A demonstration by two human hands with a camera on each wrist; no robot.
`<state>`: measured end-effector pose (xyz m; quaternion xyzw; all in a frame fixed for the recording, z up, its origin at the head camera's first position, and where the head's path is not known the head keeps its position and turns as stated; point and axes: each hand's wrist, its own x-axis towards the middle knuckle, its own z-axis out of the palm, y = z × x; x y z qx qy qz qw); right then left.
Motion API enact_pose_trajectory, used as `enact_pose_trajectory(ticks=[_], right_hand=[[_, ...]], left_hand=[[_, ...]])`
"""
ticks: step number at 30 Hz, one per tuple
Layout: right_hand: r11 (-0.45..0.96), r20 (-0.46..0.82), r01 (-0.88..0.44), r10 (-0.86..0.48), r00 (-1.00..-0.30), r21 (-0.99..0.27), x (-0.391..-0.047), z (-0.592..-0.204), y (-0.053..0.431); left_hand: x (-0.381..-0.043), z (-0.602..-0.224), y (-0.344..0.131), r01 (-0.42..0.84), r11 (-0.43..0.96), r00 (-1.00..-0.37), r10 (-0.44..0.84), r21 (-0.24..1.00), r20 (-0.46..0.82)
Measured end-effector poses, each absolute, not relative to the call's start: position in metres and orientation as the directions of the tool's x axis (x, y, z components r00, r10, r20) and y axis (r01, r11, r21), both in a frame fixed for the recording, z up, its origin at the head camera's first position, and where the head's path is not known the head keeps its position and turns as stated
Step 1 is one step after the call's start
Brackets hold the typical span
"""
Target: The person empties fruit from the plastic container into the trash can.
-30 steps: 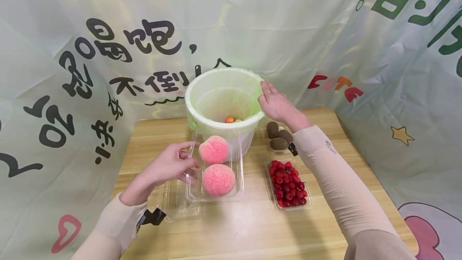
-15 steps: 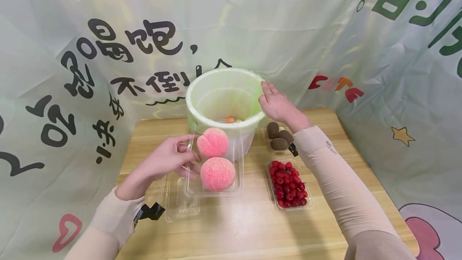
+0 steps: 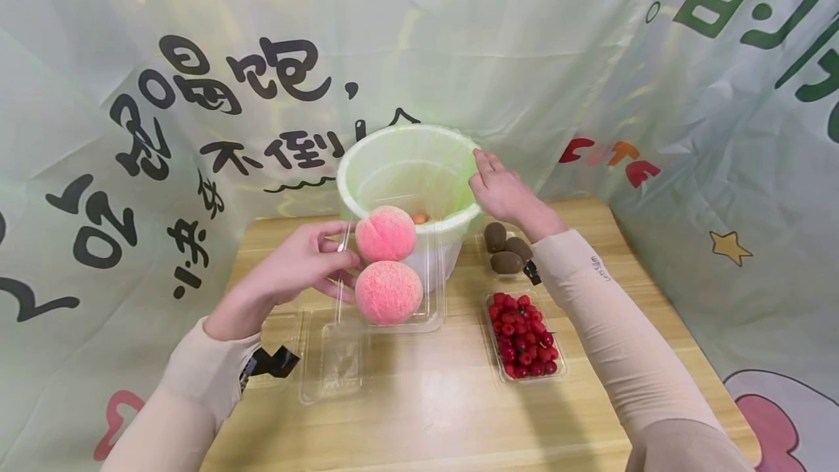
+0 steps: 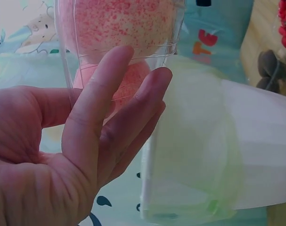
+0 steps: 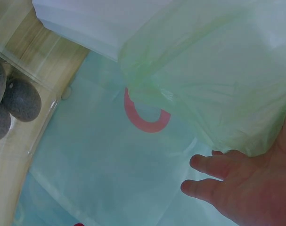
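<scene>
My left hand [image 3: 298, 261] grips the left side of a clear plastic box [image 3: 435, 304], held above the table and tilted in front of the bucket. Two pink fuzzy peaches lie in it, an upper peach [image 3: 385, 233] and a lower peach [image 3: 389, 293]. In the left wrist view, fingers [image 4: 93, 106] spread along the box. Behind it stands a white bucket [image 3: 452, 250], lined with a thin green plastic bag [image 5: 194, 70]. My right hand [image 3: 503, 191] rests at the bucket's right rim, with straight fingers outside it in the right wrist view; its thumb is largely hidden there.
Small orange fruit [image 3: 419, 218] shows inside the bucket. Right of it sit a box of brown kiwis [image 3: 506, 262] and a box of red berries [image 3: 524, 337]. Clear plastic boxes [image 3: 334, 366] lie at left on the wooden table [image 3: 446, 421]. Printed cloth [image 3: 557, 57] surrounds the table.
My left hand has raised the box of peaches and tilted it further toward the bucket; the peaches now stand higher in view. The right hand stays at the rim.
</scene>
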<state>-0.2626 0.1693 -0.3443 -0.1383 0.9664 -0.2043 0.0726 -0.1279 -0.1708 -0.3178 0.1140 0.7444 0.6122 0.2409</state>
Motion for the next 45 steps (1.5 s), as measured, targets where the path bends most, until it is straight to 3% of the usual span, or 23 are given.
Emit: enact_pose_trajectory(ticks=[45], right_hand=[[0.882, -0.079, -0.23, -0.286, -0.955, -0.411, -0.261, -0.344, 0.168]], left_hand=[[-0.221, -0.277, -0.149, -0.22, 0.258, -0.927, 0.244, 0.941, -0.284]])
